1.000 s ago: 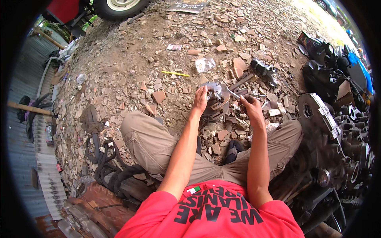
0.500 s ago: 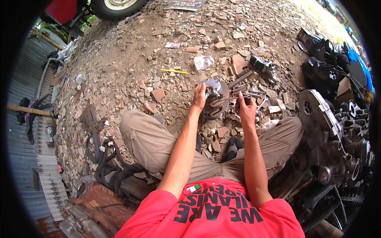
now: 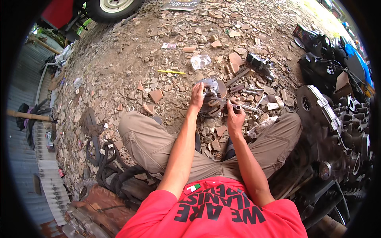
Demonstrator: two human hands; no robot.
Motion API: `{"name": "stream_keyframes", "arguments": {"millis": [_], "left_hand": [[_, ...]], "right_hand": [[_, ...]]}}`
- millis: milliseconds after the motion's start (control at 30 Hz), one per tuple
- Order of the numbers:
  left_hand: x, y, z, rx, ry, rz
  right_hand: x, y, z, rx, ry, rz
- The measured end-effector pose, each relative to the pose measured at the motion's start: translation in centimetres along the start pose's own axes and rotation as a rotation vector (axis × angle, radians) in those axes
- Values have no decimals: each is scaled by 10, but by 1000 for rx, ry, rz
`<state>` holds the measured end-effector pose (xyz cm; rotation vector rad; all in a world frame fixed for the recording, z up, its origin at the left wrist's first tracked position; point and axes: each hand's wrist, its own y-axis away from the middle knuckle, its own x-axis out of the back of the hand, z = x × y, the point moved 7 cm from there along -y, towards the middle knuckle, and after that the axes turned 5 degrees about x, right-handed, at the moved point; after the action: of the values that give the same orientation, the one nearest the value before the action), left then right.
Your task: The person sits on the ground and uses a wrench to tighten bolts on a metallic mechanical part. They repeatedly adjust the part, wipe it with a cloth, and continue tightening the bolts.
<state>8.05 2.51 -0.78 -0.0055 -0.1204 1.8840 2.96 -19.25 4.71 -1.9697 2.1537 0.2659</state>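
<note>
My left hand is closed on a metal assembly with a silver housing and a wider round body beneath, resting on the rubble between my bent knees. My right hand is just below and right of it, fingers closed on a metal tool with a dark, round end; its exact shape is hard to make out. Wrenches and other rods lie on the stones right of the assembly. A black-and-silver metal part lies farther off to the upper right.
Engine parts and black bags are piled at right. Black hoses and a rusty block lie at lower left, beside a corrugated sheet wall. A vehicle tyre, yellow strip and plastic scrap are ahead.
My right hand has moved down and left from the wrench position at the assembly's right side, and the tool in it is angled differently. My left hand stays on the assembly.
</note>
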Motion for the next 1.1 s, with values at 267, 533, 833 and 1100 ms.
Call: {"name": "stream_keyframes", "arguments": {"millis": [267, 533, 833, 1100], "left_hand": [[7, -1, 3, -17, -28, 8], [6, -5, 1, -24, -117, 6], [2, 4, 18, -42, -175, -12], [0, 3, 11, -3, -118, 33]], "right_hand": [[-8, 10, -5, -384, 23, -282], [-20, -9, 6, -752, 208, -515], [-32, -18, -20, 191, 1241, -589], [-16, -19, -10, -26, 1080, -359]]}}
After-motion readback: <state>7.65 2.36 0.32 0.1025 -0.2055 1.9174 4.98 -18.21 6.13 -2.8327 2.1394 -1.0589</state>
